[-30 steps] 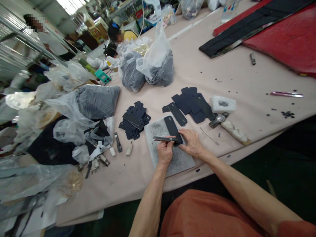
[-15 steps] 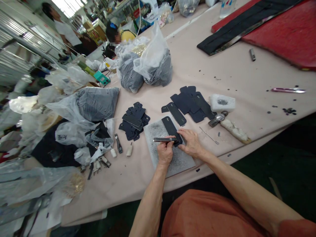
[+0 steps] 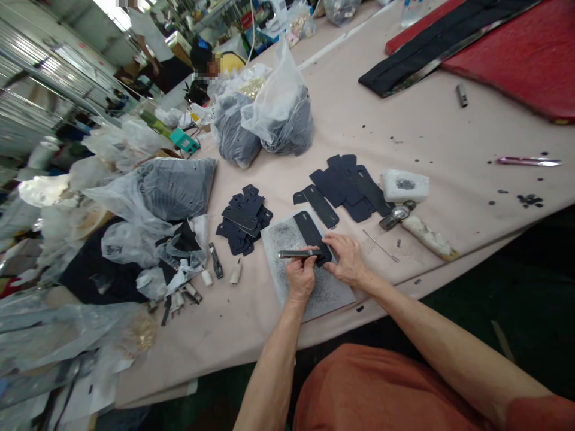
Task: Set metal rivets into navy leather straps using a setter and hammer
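My left hand [image 3: 300,279] is closed around a metal punch [image 3: 294,254], a slim silver-grey tool held over the lower end of a dark navy cut piece [image 3: 309,232]. That piece lies flat on a grey, speckled board [image 3: 279,263]. Thumb and fingers of my right hand [image 3: 347,258] grip the piece's lower right edge, beside the tool's tip. Exactly where the tip meets the piece is hidden by my fingers. Beyond the board are a pile of small dark pieces [image 3: 245,220] and a stack of larger ones [image 3: 344,185].
A hammer [image 3: 424,233] with a wrapped handle lies right of my hands, by a white block [image 3: 405,187] and a thin metal rod [image 3: 381,246]. Plastic bags of dark pieces [image 3: 287,123] stand behind. A pink-handled tool [image 3: 527,161] lies far right. People are in the background.
Both hands, the punch and the dark piece hold the same position. In the background, a standing person has moved to the right.
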`<act>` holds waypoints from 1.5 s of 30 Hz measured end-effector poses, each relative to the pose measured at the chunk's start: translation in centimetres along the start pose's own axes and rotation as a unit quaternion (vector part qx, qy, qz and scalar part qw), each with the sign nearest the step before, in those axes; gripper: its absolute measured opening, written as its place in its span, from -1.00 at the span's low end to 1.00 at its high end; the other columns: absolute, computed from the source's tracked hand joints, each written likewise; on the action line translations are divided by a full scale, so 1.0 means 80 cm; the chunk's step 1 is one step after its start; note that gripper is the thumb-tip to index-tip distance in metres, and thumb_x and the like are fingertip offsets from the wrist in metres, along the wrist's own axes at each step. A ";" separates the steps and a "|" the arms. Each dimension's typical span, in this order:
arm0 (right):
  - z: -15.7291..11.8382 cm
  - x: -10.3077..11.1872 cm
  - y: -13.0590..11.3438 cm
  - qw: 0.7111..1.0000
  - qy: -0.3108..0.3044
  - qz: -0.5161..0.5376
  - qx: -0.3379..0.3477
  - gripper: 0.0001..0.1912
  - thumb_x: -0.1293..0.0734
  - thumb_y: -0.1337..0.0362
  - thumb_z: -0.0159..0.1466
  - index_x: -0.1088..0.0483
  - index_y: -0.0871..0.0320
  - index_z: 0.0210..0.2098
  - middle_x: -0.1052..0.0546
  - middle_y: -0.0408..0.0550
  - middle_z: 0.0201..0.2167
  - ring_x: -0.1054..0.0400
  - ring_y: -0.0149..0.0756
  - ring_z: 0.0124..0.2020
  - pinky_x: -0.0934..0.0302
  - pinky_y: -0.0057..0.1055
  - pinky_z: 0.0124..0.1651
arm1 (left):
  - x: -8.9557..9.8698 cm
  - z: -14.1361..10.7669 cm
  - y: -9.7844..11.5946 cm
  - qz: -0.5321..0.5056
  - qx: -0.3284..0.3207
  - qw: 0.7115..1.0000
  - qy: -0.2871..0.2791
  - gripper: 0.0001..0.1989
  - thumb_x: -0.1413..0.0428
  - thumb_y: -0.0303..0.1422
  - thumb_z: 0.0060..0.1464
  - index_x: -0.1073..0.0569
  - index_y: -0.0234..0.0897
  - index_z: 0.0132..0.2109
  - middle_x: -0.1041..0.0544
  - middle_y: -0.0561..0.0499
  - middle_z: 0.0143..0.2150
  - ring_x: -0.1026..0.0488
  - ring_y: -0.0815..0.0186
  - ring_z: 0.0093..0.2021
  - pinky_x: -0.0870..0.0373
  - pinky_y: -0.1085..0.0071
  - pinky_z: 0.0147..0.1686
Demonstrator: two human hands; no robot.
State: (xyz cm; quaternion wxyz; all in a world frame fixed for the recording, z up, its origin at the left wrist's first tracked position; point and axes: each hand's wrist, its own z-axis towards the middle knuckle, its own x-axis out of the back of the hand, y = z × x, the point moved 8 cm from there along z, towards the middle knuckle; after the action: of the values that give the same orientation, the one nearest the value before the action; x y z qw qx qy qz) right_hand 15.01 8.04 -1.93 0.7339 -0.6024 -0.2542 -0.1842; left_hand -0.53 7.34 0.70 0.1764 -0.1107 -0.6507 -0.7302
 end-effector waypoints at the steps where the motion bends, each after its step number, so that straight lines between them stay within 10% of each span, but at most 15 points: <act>1: 0.000 0.000 0.000 1.000 -0.002 -0.001 0.000 -0.40 -0.42 0.24 0.04 -0.35 0.12 0.10 -0.38 0.11 0.19 -0.22 0.05 0.16 -0.05 0.00 0.14 | 0.000 0.000 0.000 0.002 0.000 1.000 0.002 -0.85 -0.11 -0.35 0.15 -0.57 -0.25 -0.19 -0.64 -0.06 -0.18 -0.57 0.19 -0.11 -0.51 0.19 -0.01; 33: -0.001 0.000 0.000 1.000 -0.013 -0.009 0.012 -0.42 -0.40 0.24 0.08 -0.36 0.11 0.11 -0.40 0.10 0.18 -0.23 0.05 0.16 -0.09 0.01 0.12 | -0.032 0.009 0.014 0.132 -0.097 0.985 -0.063 -0.77 0.01 -0.52 0.13 -0.47 -0.22 -0.13 -0.59 -0.08 -0.14 -0.54 0.19 -0.11 -0.47 0.26 -0.05; 45: -0.002 0.000 -0.001 1.000 -0.005 -0.010 0.003 -0.42 -0.37 0.27 0.07 -0.38 0.14 0.11 -0.40 0.12 0.17 -0.23 0.03 0.15 -0.09 -0.02 0.13 | -0.032 -0.003 0.014 0.180 -0.119 0.976 0.019 -0.81 -0.01 -0.51 0.14 -0.48 -0.26 -0.16 -0.61 -0.07 -0.22 -0.56 0.22 -0.18 -0.47 0.33 -0.14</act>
State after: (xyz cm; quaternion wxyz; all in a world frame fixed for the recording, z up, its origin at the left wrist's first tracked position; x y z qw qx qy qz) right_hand 14.99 7.90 -1.87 0.7323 -0.5988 -0.2642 -0.1880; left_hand 2.31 7.28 0.69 0.3031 -0.2321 -0.5254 -0.7604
